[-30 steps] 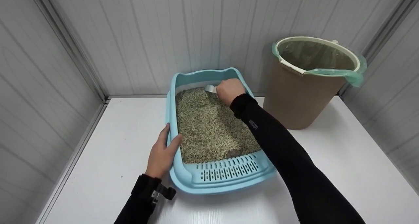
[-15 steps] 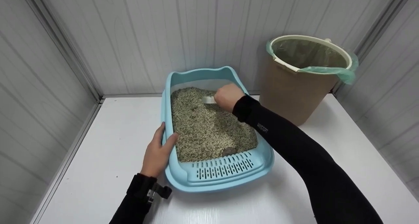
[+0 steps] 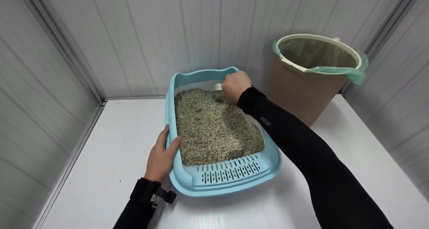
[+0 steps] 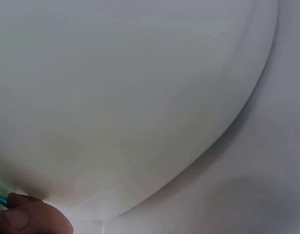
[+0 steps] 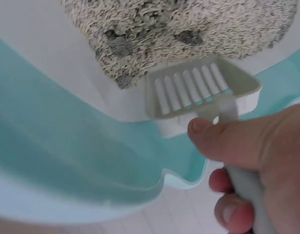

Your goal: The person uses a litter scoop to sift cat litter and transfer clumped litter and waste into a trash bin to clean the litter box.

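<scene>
A blue litter box (image 3: 182,173) holds pale litter pellets (image 3: 207,128), with a dark clump (image 3: 235,154) near its slotted front edge. My left hand (image 3: 161,158) grips the box's left rim, thumb over the top and fingers outside. In the left wrist view, only the box's pale outer wall (image 4: 130,112) and part of that hand (image 4: 35,217) show. Over the box's back right part, my right hand (image 3: 237,85) holds a litter scoop by its handle. In the right wrist view, the slotted head of the scoop (image 5: 201,90) looks bare, just above the litter. Smaller dark clumps (image 5: 120,46) lie beneath it.
A brown bin (image 3: 301,91) lined with a green bag (image 3: 352,73) stands at the back right, beside the box. White panel walls (image 3: 150,38) rise behind and at both sides. The box sits on a white tabletop (image 3: 114,148).
My right hand and the scoop came forward over the litter, then went back toward the rear right corner. The left hand stays on the rim. The view shifted slightly.
</scene>
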`<state>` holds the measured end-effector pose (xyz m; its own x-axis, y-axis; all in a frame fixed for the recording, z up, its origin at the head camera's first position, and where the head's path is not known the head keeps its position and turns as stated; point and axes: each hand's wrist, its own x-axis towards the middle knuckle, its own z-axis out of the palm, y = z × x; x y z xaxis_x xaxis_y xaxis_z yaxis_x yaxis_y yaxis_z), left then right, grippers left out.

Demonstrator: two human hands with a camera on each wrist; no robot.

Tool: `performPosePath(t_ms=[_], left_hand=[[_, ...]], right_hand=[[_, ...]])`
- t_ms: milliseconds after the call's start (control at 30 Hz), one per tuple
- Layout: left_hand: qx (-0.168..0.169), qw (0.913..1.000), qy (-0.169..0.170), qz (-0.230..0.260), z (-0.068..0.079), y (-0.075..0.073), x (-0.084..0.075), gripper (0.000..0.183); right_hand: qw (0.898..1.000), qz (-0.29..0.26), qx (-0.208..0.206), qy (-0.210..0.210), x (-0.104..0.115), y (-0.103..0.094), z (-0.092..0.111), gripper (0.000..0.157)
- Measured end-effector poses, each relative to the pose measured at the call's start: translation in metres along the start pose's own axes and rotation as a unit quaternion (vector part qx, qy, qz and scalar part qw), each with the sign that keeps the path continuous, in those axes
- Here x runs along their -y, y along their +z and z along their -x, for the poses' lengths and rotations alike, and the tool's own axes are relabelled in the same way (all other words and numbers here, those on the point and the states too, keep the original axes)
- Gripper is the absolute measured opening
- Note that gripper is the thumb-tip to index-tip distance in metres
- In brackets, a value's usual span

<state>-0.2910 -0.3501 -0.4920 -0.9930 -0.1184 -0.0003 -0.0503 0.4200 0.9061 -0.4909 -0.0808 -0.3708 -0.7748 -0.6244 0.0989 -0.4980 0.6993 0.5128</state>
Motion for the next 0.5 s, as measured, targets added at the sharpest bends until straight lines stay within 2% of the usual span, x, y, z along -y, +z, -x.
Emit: performPosePath(t_ms=[167, 267, 333, 500], left_hand=[[-0.001, 1.0, -0.003, -0.001, 0.002, 0.003, 0.001, 0.089], [0.0, 1.0, -0.003, 0.001, 0.003, 0.004, 0.003, 0.089], [0.001, 1.0, -0.004, 0.003, 0.004, 0.005, 0.003, 0.089], [0.003, 1.0, -0.001, 0.002, 0.003, 0.006, 0.001, 0.09]], right_hand=[[0.999, 0.001, 0.032, 0.012, 0.004, 0.01, -0.005, 0.056], [0.998, -0.016, 0.048, 0.025, 0.004, 0.017, -0.003, 0.059], [0.997, -0.034, 0.053, 0.033, 0.002, 0.017, 0.0, 0.06], [0.989, -0.08, 0.112, 0.055, -0.008, 0.01, 0.004, 0.058]])
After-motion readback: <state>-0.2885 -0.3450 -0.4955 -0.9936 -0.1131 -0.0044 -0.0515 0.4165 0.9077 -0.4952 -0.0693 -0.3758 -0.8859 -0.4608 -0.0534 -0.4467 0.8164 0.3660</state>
